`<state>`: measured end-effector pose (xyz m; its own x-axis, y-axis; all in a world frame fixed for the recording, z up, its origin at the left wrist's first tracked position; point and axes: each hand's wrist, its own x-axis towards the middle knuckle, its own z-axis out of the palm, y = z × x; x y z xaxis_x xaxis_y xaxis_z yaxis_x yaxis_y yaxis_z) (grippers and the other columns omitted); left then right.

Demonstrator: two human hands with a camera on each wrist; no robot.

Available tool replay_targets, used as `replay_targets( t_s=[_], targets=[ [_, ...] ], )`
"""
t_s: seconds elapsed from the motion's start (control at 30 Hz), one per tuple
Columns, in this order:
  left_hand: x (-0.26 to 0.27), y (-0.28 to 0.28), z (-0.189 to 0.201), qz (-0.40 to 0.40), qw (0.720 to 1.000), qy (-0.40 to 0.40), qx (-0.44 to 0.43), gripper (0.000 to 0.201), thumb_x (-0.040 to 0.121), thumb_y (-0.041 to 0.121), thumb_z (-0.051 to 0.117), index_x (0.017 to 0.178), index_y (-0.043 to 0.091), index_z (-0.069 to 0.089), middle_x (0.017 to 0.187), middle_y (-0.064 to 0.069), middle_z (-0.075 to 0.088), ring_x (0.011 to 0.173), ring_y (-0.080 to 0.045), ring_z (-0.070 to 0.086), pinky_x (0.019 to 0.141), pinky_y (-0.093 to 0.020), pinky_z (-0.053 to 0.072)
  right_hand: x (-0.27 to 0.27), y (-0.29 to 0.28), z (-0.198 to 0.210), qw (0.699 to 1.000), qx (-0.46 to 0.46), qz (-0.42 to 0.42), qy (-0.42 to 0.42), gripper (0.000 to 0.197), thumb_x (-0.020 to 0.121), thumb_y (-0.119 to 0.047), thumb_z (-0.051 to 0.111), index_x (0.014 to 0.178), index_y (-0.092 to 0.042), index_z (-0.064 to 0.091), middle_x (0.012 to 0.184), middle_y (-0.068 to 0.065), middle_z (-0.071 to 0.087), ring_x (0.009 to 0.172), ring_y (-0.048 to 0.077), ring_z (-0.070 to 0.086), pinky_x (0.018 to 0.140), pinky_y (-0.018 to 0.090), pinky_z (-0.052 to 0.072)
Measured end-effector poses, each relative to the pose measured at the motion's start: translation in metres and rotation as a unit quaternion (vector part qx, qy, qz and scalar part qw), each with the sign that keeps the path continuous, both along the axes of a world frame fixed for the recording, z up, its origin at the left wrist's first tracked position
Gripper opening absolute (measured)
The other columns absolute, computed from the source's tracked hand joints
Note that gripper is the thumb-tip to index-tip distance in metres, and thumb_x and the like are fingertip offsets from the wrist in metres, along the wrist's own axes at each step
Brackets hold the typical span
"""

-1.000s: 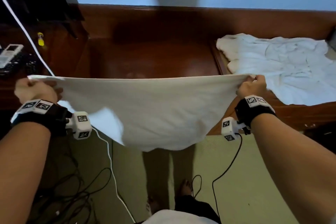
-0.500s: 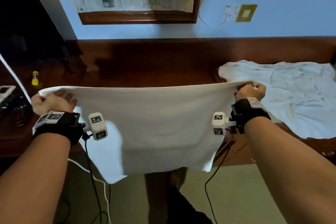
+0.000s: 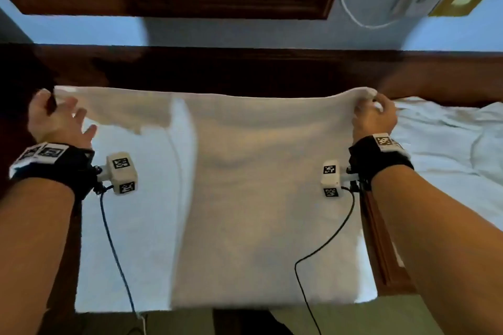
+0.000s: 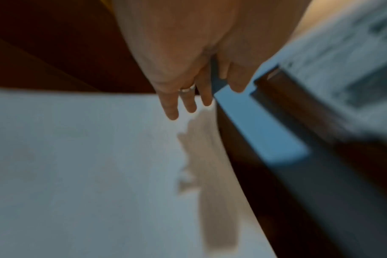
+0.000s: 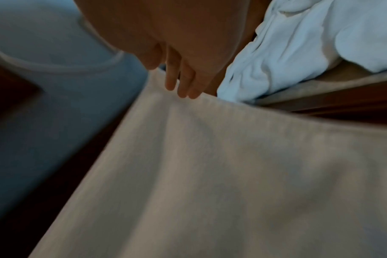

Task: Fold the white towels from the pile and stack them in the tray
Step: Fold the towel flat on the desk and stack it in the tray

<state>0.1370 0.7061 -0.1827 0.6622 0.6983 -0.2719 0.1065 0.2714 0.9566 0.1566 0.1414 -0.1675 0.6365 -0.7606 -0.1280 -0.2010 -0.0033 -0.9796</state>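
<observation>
A white towel [image 3: 258, 198] lies spread flat over the dark wooden table [image 3: 217, 73], and its near edge reaches the table's front. My left hand [image 3: 58, 117] is at the towel's far left corner with its fingers [image 4: 189, 103] straight and spread, resting on the cloth. My right hand [image 3: 374, 114] pinches the far right corner, with the towel [image 5: 210, 174] edge between thumb and fingers [image 5: 181, 87]. The pile of crumpled white towels [image 3: 449, 149] lies just to the right. I cannot make out a tray for certain.
A raised wooden rim [image 3: 378, 239] separates the spread towel from the pile [image 5: 298, 43]. A dark wooden back panel and blue wall stand behind the table. A framed board [image 3: 177, 0] hangs above. Cables [image 3: 117, 253] trail from both wrist cameras across the towel.
The towel hung in the air between both hands; now it lies spread on the table. Both hands moved forward to its far edge. The left fingers have straightened.
</observation>
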Motion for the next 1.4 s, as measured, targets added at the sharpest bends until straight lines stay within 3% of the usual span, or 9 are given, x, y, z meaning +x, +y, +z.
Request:
replay_targets(
  t_s=[0.07, 0.13, 0.23, 0.3, 0.47, 0.63, 0.9, 1.2, 1.4],
  targets=[
    [-0.012, -0.037, -0.013, -0.122, 0.954, 0.169, 0.214, 0.053, 0.098, 0.032, 0.053, 0.15, 0.023, 0.043, 0.141, -0.008, 0.058, 0.125, -0.029, 0.059, 0.099, -0.05, 0.049, -0.014, 0.009, -0.046, 0.984, -0.096, 0.112, 0.102, 0.039, 0.096, -0.026, 0.056, 0.134, -0.021, 0.056, 0.13, 0.01, 0.062, 0.117, 0.025, 0.06, 0.102, 0.033, 0.046],
    [-0.043, -0.064, -0.048, -0.273, 0.844, 0.275, 0.372, 0.057, 0.101, 0.034, 0.056, 0.154, 0.018, 0.04, 0.151, -0.015, 0.048, 0.137, -0.038, 0.045, 0.112, -0.051, 0.037, -0.052, 0.022, -0.091, 0.928, -0.178, 0.26, 0.201, 0.051, 0.099, -0.026, 0.055, 0.148, -0.018, 0.042, 0.146, 0.011, 0.05, 0.133, 0.027, 0.047, 0.109, 0.032, 0.037],
    [-0.108, -0.076, -0.109, -0.451, 0.664, 0.419, 0.424, 0.077, 0.092, 0.07, 0.05, 0.156, 0.052, 0.011, 0.169, 0.004, 0.008, 0.155, -0.03, 0.006, 0.121, -0.061, 0.014, -0.12, 0.032, -0.14, 0.718, -0.369, 0.465, 0.363, 0.069, 0.1, -0.053, 0.039, 0.157, -0.033, 0.008, 0.166, 0.007, -0.001, 0.152, 0.032, 0.004, 0.122, 0.053, 0.01],
    [-0.133, -0.075, -0.132, -0.486, 0.57, 0.482, 0.454, 0.082, 0.084, 0.085, 0.037, 0.142, 0.067, -0.019, 0.166, 0.014, -0.021, 0.153, -0.033, -0.016, 0.115, -0.07, -0.001, -0.143, 0.03, -0.151, 0.641, -0.406, 0.505, 0.411, 0.073, 0.097, -0.067, 0.023, 0.152, -0.04, -0.018, 0.159, 0.001, -0.032, 0.148, 0.034, -0.023, 0.117, 0.061, -0.004],
    [-0.099, -0.078, -0.133, -0.49, 0.541, 0.47, 0.496, 0.098, 0.083, 0.076, 0.055, 0.144, 0.065, -0.02, 0.162, 0.01, -0.03, 0.151, -0.041, -0.012, 0.112, -0.074, 0.015, -0.114, 0.031, -0.155, 0.627, -0.435, 0.497, 0.414, 0.078, 0.09, -0.076, 0.014, 0.151, -0.042, -0.021, 0.159, 0.001, -0.034, 0.146, 0.037, -0.026, 0.114, 0.068, -0.003],
    [-0.025, -0.051, -0.146, -0.485, 0.579, 0.383, 0.532, 0.1, 0.082, 0.068, 0.066, 0.153, 0.053, -0.003, 0.168, 0.008, -0.009, 0.151, -0.043, 0.0, 0.116, -0.071, 0.014, -0.052, 0.035, -0.159, 0.653, -0.425, 0.48, 0.404, 0.077, 0.093, -0.072, 0.027, 0.154, -0.04, -0.007, 0.163, 0.002, -0.024, 0.148, 0.038, -0.021, 0.115, 0.067, -0.003],
    [-0.164, -0.076, -0.141, -0.505, 0.575, 0.417, 0.49, 0.083, 0.081, 0.087, 0.026, 0.144, 0.063, -0.023, 0.162, 0.01, -0.034, 0.151, -0.033, -0.024, 0.113, -0.077, 0.002, -0.188, 0.047, -0.145, 0.637, -0.393, 0.503, 0.433, 0.074, 0.092, -0.076, 0.016, 0.149, -0.048, -0.022, 0.156, -0.006, -0.04, 0.144, 0.036, -0.031, 0.115, 0.068, -0.004],
    [-0.053, -0.064, -0.144, -0.502, 0.579, 0.392, 0.509, 0.088, 0.079, 0.086, 0.04, 0.149, 0.062, -0.008, 0.167, 0.012, -0.019, 0.154, -0.033, -0.011, 0.113, -0.077, 0.007, -0.079, 0.046, -0.161, 0.652, -0.409, 0.482, 0.418, 0.076, 0.091, -0.076, 0.026, 0.152, -0.047, -0.007, 0.162, -0.004, -0.025, 0.148, 0.037, -0.023, 0.114, 0.07, -0.003],
    [-0.147, -0.087, -0.132, -0.527, 0.556, 0.411, 0.494, 0.088, 0.077, 0.09, 0.028, 0.15, 0.061, -0.011, 0.163, 0.012, -0.031, 0.153, -0.028, -0.021, 0.114, -0.076, 0.0, -0.166, 0.056, -0.148, 0.645, -0.411, 0.497, 0.411, 0.075, 0.09, -0.077, 0.021, 0.152, -0.049, -0.012, 0.16, -0.005, -0.031, 0.146, 0.038, -0.027, 0.114, 0.071, -0.004]
  ],
)
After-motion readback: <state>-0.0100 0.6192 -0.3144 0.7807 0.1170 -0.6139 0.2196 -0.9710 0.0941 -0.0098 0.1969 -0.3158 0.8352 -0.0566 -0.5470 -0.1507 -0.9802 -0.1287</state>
